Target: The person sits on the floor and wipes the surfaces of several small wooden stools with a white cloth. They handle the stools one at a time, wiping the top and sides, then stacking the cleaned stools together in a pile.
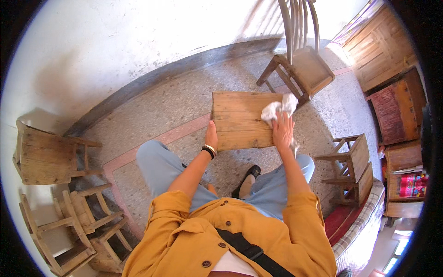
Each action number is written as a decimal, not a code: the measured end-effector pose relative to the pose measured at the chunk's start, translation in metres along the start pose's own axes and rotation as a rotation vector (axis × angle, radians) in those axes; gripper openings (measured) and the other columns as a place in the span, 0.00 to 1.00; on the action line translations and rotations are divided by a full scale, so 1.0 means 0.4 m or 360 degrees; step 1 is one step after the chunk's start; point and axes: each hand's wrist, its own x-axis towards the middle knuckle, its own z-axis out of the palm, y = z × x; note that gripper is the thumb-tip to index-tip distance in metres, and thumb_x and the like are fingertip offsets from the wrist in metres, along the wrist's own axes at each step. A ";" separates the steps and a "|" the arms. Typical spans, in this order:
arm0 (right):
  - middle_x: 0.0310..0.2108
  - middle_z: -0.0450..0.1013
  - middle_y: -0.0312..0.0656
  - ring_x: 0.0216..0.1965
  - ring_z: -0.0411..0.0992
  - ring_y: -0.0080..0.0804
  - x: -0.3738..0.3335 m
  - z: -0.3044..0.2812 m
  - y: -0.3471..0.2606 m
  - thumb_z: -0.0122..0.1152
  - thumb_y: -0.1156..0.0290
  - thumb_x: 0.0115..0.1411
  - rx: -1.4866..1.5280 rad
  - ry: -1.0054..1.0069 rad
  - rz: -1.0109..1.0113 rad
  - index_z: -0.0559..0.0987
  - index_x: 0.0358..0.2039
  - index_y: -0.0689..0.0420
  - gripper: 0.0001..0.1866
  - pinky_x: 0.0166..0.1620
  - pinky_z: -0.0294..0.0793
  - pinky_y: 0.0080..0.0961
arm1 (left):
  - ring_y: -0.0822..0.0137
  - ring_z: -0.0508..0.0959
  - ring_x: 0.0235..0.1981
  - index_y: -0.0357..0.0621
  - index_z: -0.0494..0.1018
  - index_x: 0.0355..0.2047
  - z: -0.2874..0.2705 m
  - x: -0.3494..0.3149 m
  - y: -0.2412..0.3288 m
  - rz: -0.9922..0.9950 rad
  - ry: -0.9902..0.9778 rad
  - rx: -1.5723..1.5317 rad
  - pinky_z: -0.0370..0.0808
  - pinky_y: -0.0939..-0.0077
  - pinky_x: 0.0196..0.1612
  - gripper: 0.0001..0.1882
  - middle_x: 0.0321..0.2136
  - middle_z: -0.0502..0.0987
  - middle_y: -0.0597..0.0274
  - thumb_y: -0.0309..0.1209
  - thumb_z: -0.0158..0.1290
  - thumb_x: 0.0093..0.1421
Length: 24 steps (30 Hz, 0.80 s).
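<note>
wooden panel (241, 120) beside open floor (168, 111): left hand (211, 135) clamps its left edge, right hand (282, 132) covers white cloth (271, 111), grip unclear.

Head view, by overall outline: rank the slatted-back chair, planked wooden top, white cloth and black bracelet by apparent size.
1. Slatted-back chair, cut off at the upper edge
2. Planked wooden top
3. White cloth, partly under the right hand
4. Black bracelet

Two hands (211, 135) (283, 134), one cloth (271, 111), one slatted chair (314, 69)
</note>
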 end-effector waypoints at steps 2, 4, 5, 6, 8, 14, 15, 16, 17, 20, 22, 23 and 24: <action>0.57 0.63 0.44 0.59 0.58 0.49 -0.080 -0.013 -0.039 0.59 0.62 0.55 0.0107 -0.0076 -0.0125 0.71 0.54 0.44 0.24 0.58 0.56 0.52 | 0.63 0.73 0.47 0.36 0.66 0.51 -0.005 0.003 -0.014 0.0203 0.0063 0.0444 0.68 0.70 0.52 0.34 0.48 0.72 0.55 0.54 0.25 0.66; 0.58 0.61 0.41 0.61 0.56 0.49 -0.134 -0.056 -0.162 0.61 0.63 0.53 0.0252 -0.0223 -0.0286 0.70 0.55 0.42 0.27 0.60 0.53 0.52 | 0.59 0.71 0.50 0.37 0.64 0.54 -0.004 0.002 -0.014 0.0224 0.0041 0.0451 0.66 0.68 0.54 0.34 0.50 0.70 0.53 0.55 0.27 0.66; 0.58 0.61 0.40 0.61 0.55 0.49 -0.156 -0.056 -0.229 0.60 0.63 0.53 0.0319 -0.0302 -0.0352 0.69 0.56 0.42 0.27 0.60 0.52 0.53 | 0.58 0.70 0.51 0.37 0.62 0.55 0.001 -0.003 -0.010 0.0236 0.0022 0.0463 0.64 0.68 0.55 0.34 0.51 0.69 0.51 0.55 0.28 0.65; 0.59 0.61 0.39 0.61 0.54 0.49 -0.167 -0.052 -0.287 0.60 0.63 0.53 0.0394 -0.0376 -0.0419 0.69 0.56 0.42 0.27 0.61 0.52 0.53 | 0.59 0.70 0.51 0.38 0.63 0.55 0.004 -0.012 0.000 0.0097 -0.0213 0.0017 0.65 0.67 0.55 0.33 0.50 0.70 0.52 0.54 0.29 0.66; 0.59 0.61 0.39 0.62 0.54 0.50 -0.126 -0.041 -0.370 0.57 0.59 0.55 0.0606 -0.0417 -0.0516 0.69 0.56 0.41 0.26 0.61 0.50 0.55 | 0.60 0.71 0.50 0.39 0.63 0.55 0.008 -0.038 0.051 -0.0182 -0.0666 -0.0849 0.66 0.67 0.54 0.31 0.50 0.70 0.52 0.52 0.31 0.66; 0.57 0.62 0.40 0.59 0.56 0.51 0.092 0.102 -0.244 0.52 0.55 0.59 0.0261 -0.0187 -0.0327 0.70 0.55 0.39 0.22 0.59 0.52 0.55 | 0.66 0.71 0.49 0.39 0.63 0.54 -0.019 0.000 0.004 -0.0136 -0.0112 -0.0082 0.68 0.71 0.52 0.32 0.51 0.70 0.58 0.54 0.32 0.66; 0.57 0.62 0.40 0.59 0.57 0.51 0.106 0.104 -0.188 0.53 0.55 0.59 0.0217 -0.0164 -0.0213 0.70 0.55 0.39 0.22 0.58 0.52 0.55 | 0.66 0.71 0.50 0.39 0.62 0.55 -0.023 0.002 0.003 -0.0163 -0.0208 -0.0193 0.68 0.71 0.52 0.33 0.52 0.69 0.58 0.55 0.32 0.65; 0.57 0.62 0.41 0.58 0.57 0.52 0.109 0.083 -0.145 0.53 0.57 0.58 0.0210 -0.0148 -0.0088 0.71 0.54 0.40 0.22 0.59 0.52 0.54 | 0.65 0.70 0.51 0.40 0.61 0.56 -0.025 0.003 0.003 -0.0187 -0.0296 -0.0309 0.68 0.71 0.53 0.34 0.53 0.68 0.57 0.57 0.32 0.65; 0.57 0.62 0.41 0.58 0.58 0.52 0.108 0.061 -0.111 0.54 0.58 0.58 0.0202 -0.0131 0.0037 0.72 0.53 0.42 0.21 0.59 0.52 0.53 | 0.65 0.70 0.51 0.38 0.61 0.56 -0.020 0.002 0.007 -0.0057 -0.0271 -0.0150 0.67 0.72 0.54 0.35 0.52 0.69 0.57 0.57 0.34 0.64; 0.56 0.64 0.44 0.56 0.59 0.54 0.025 0.026 -0.024 0.56 0.61 0.57 0.0067 0.0041 0.0031 0.73 0.52 0.44 0.20 0.58 0.54 0.51 | 0.63 0.69 0.52 0.36 0.63 0.56 0.033 -0.053 0.063 -0.0036 -0.0063 0.0234 0.64 0.72 0.54 0.37 0.52 0.69 0.53 0.58 0.38 0.62; 0.54 0.65 0.46 0.55 0.60 0.55 -0.043 -0.009 -0.064 0.57 0.64 0.56 0.0122 0.0016 0.0044 0.73 0.52 0.47 0.21 0.58 0.55 0.49 | 0.62 0.70 0.51 0.36 0.66 0.54 0.027 -0.077 0.079 -0.0020 -0.0087 0.0360 0.65 0.72 0.53 0.36 0.50 0.71 0.51 0.58 0.40 0.61; 0.53 0.67 0.46 0.55 0.61 0.53 -0.080 -0.018 -0.085 0.57 0.66 0.56 0.0152 0.0000 -0.0085 0.73 0.53 0.49 0.22 0.59 0.55 0.48 | 0.62 0.70 0.51 0.36 0.67 0.53 0.015 -0.082 0.082 -0.0013 -0.0093 0.0428 0.65 0.72 0.53 0.36 0.49 0.72 0.51 0.58 0.41 0.61; 0.54 0.66 0.45 0.57 0.61 0.47 -0.110 -0.039 -0.148 0.57 0.67 0.55 0.0228 -0.0081 -0.0172 0.72 0.53 0.51 0.23 0.60 0.54 0.45 | 0.62 0.71 0.50 0.36 0.68 0.51 -0.010 -0.074 0.070 0.0001 -0.0048 0.0421 0.65 0.72 0.52 0.36 0.48 0.73 0.50 0.58 0.41 0.61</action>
